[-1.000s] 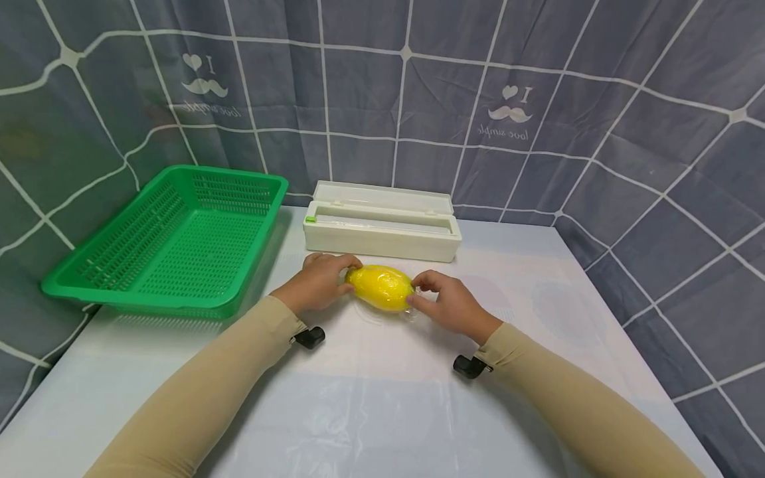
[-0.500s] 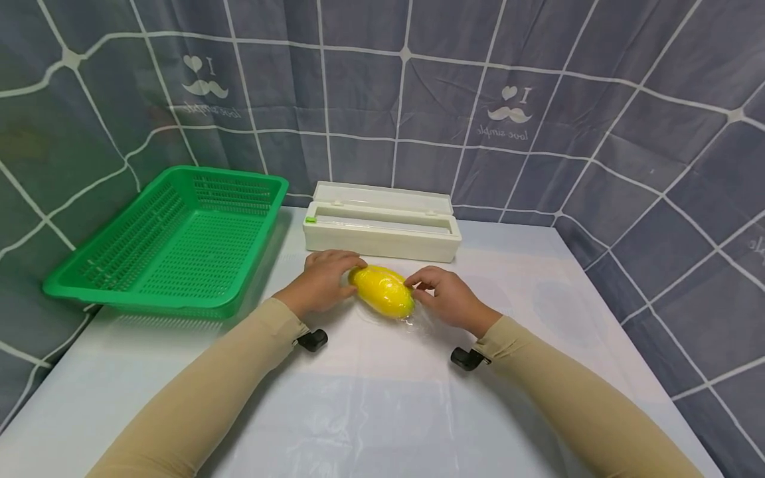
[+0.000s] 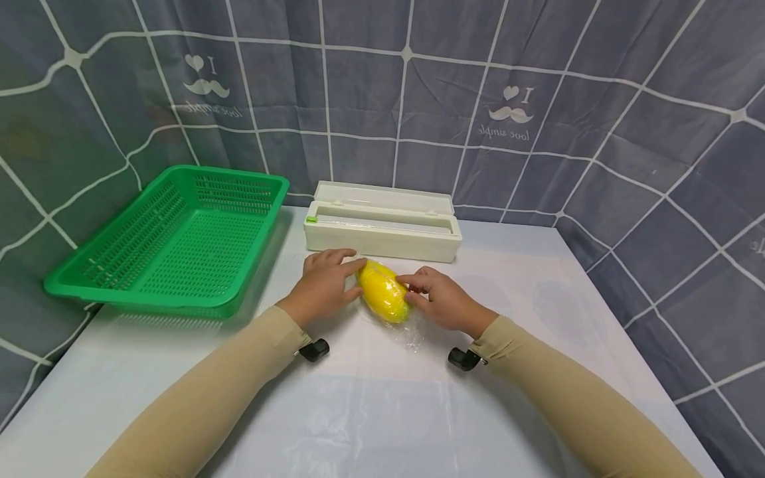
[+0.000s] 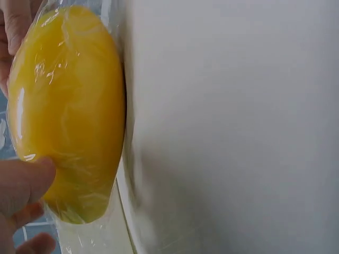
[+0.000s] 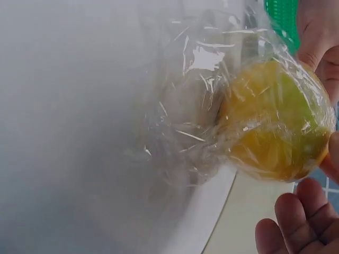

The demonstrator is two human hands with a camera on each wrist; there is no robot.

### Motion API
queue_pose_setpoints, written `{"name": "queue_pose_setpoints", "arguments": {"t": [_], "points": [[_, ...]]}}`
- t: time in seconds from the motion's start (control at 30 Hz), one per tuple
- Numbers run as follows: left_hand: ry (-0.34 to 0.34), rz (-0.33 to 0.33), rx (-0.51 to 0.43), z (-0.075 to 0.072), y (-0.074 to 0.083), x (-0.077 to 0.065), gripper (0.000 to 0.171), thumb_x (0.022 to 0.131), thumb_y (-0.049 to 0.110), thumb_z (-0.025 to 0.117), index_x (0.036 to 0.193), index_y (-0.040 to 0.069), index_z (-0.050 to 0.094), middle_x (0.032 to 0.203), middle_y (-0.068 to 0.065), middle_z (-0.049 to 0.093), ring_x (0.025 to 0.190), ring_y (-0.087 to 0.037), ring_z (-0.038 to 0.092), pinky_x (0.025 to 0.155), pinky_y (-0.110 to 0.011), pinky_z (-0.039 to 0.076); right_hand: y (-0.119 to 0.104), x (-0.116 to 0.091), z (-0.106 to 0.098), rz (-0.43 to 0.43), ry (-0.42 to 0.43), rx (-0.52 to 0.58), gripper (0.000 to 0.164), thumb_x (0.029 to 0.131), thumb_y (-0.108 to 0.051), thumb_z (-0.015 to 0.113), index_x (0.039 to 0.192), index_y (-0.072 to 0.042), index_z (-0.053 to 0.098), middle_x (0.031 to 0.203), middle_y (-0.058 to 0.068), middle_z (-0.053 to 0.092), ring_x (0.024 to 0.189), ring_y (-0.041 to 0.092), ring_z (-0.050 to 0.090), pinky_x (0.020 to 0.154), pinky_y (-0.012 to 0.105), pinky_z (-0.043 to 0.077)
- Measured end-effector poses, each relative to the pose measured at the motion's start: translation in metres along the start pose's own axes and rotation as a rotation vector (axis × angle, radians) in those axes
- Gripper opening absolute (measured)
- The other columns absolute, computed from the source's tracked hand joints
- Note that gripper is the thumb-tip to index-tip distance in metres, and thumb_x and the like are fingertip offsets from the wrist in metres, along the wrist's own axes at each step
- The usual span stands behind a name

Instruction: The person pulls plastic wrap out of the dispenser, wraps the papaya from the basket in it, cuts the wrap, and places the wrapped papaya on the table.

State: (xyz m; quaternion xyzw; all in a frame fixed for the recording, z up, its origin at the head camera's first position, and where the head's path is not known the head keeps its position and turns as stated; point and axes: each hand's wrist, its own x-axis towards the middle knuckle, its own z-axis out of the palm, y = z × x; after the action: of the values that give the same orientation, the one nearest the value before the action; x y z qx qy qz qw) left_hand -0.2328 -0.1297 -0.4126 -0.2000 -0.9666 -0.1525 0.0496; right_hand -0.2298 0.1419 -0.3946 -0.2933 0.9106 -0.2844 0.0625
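Observation:
A yellow mango (image 3: 382,291) with a greenish end is wrapped in clear cling film. My left hand (image 3: 325,282) holds its far left end, the index finger lying along the top. In the left wrist view that hand's thumb (image 4: 39,177) overlaps the film-covered skin. On the right side, my right hand (image 3: 443,297) pinches the mango with thumb and index finger. Its other fingers (image 5: 296,222) are curled apart from the fruit in the right wrist view. Loose, crinkled cling film (image 5: 185,100) trails from the near end. Whether the mango touches the table cannot be told.
Behind the hands stands a white cling film dispenser (image 3: 382,242), lid raised, a roll inside. At the left is a green plastic basket (image 3: 227,302). A grey curtain with white lines (image 3: 364,86) surrounds the white table (image 3: 358,425).
The mango has turned, its right end swinging toward me, so that it lies more lengthwise. My right fingers have shifted slightly left along it. More loose film shows at its near end.

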Motion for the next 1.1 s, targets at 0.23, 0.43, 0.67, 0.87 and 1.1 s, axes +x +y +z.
{"name": "queue_pose_setpoints", "arguments": {"t": [0.23,0.43,0.67,0.87,1.1], "points": [[-0.023,-0.034,-0.063,-0.001,0.012,-0.011,0.062,0.096,0.044,0.075,0.148,0.013,0.059,0.127,-0.011,0.068,0.11,-0.03,0.067,0.097,-0.05,0.054,0.0,0.0,0.002,0.045,-0.038,0.071,0.036,0.105,-0.013,0.065,0.141,-0.01,0.059,0.147,0.013,0.059,0.129,0.036,0.064,0.109,0.051,0.053],[-0.177,-0.05,-0.268,0.002,0.024,-0.015,0.089,0.094,0.047,0.078,0.162,0.007,0.038,0.135,-0.013,0.07,0.119,-0.03,0.069,0.105,-0.05,0.055,0.003,0.001,0.004,0.062,-0.055,0.136,0.055,0.104,-0.014,0.066,0.156,-0.01,0.047,0.158,0.014,0.05,0.129,0.035,0.064,0.107,0.049,0.055],[-0.178,-0.049,-0.303,0.009,0.025,-0.015,0.095,0.094,0.046,0.078,0.167,0.01,0.028,0.144,-0.012,0.066,0.125,-0.027,0.066,0.11,-0.048,0.052,0.008,0.001,0.009,0.019,-0.059,0.133,0.064,0.104,-0.017,0.067,0.161,-0.004,0.04,0.164,0.015,0.045,0.124,0.032,0.065,0.102,0.043,0.058],[-0.164,-0.023,-0.315,0.01,0.025,-0.015,0.092,0.094,0.045,0.079,0.166,0.013,0.031,0.143,-0.011,0.066,0.111,-0.023,0.068,0.102,-0.045,0.056,0.01,-0.003,0.008,0.049,-0.037,0.167,0.062,0.104,-0.02,0.067,0.16,-0.006,0.044,0.159,0.015,0.05,0.126,0.035,0.066,0.106,0.047,0.056],[-0.181,0.011,-0.325,0.006,0.024,-0.013,0.086,0.094,0.044,0.079,0.163,0.013,0.038,0.14,-0.009,0.067,0.11,-0.021,0.069,0.1,-0.043,0.058,0.01,-0.008,0.006,0.091,-0.047,0.25,0.059,0.103,-0.016,0.069,0.157,-0.006,0.048,0.158,0.017,0.051,0.123,0.035,0.07,0.1,0.041,0.06]]}}
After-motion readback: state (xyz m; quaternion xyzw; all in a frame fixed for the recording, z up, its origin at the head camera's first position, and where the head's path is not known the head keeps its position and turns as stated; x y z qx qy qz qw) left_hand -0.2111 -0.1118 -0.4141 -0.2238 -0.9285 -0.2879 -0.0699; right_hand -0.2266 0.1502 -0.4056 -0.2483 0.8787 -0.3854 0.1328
